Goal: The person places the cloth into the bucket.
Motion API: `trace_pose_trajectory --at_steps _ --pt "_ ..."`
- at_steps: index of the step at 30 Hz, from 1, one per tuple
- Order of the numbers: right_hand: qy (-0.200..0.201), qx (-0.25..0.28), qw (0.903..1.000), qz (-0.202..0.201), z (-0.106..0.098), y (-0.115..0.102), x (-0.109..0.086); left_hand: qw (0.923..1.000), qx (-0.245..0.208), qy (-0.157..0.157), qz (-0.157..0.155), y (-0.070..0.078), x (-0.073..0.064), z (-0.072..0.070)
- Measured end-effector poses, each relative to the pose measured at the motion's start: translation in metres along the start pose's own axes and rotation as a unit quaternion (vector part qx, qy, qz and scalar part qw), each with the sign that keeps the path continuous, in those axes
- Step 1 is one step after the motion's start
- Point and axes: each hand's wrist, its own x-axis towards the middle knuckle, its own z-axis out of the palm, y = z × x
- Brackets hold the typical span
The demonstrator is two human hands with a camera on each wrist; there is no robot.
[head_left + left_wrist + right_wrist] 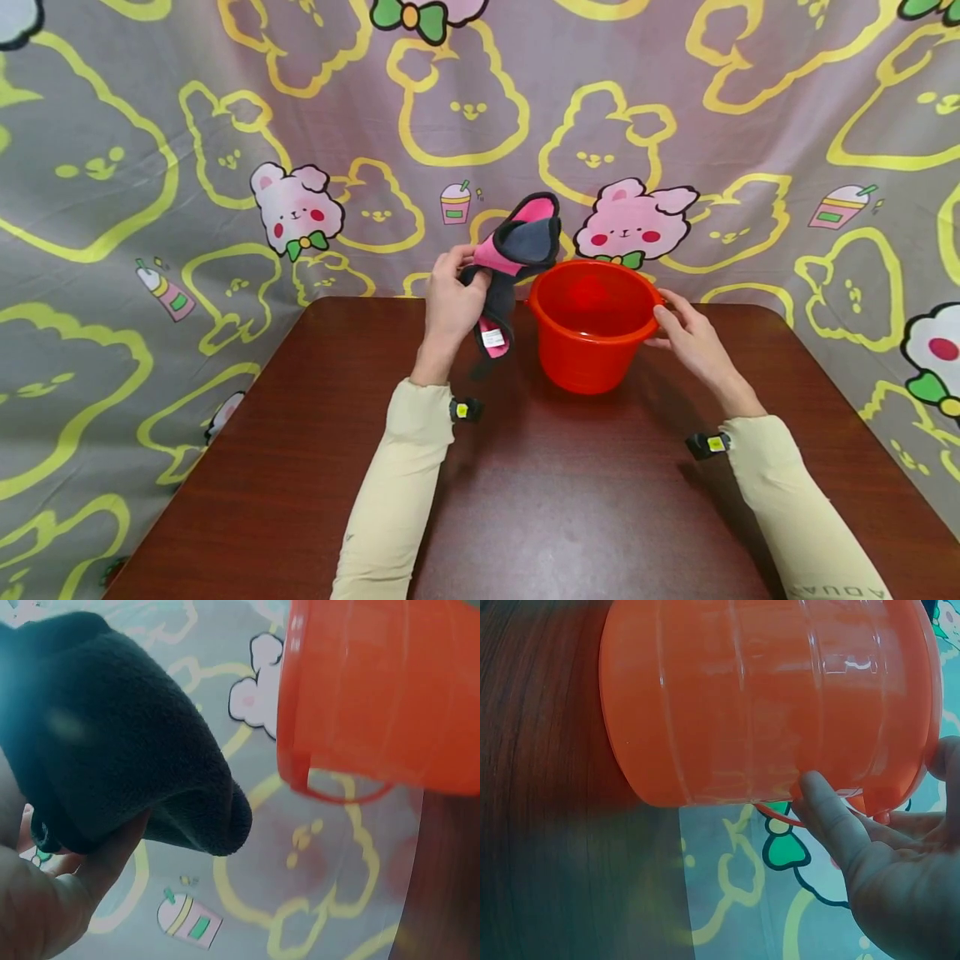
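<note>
Cloth of plush grey and pink fabric with black edging [525, 246] is hanging in loose folds above the brown wooden surface [525, 500], just left of a glossy red plastic bucket [585, 360]. Our left grip [453, 304] is pinching the cloth between thumb and fingers. On the bucket's right, our right grip [693, 337] is grasping its rim, with a finger pressing against the outer wall. We are judging the cloth light, soft and floppy, hardly fragile or slippery, but sagging wherever nothing is supporting it; for a steady hold, we are favouring several layers gathered near the middle. We are reckoning the bucket light too, though stiffer and slicker, so we are trusting its rim over its smooth wall or thin red handle [352, 799].
</note>
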Motion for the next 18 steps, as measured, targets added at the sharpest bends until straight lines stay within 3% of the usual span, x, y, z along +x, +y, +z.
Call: trace_pose_trajectory --at_steps 11,18 --pt "0.000 0.009 1.0000 -0.001 -0.002 -0.004 0.000 0.9991 -0.028 0.022 0.024 0.022 -0.004 0.044" --pt "-0.006 0.001 1.0000 -0.008 -0.001 -0.001 -0.001 0.9983 -0.023 0.026 0.048 0.029 -0.008 0.070"
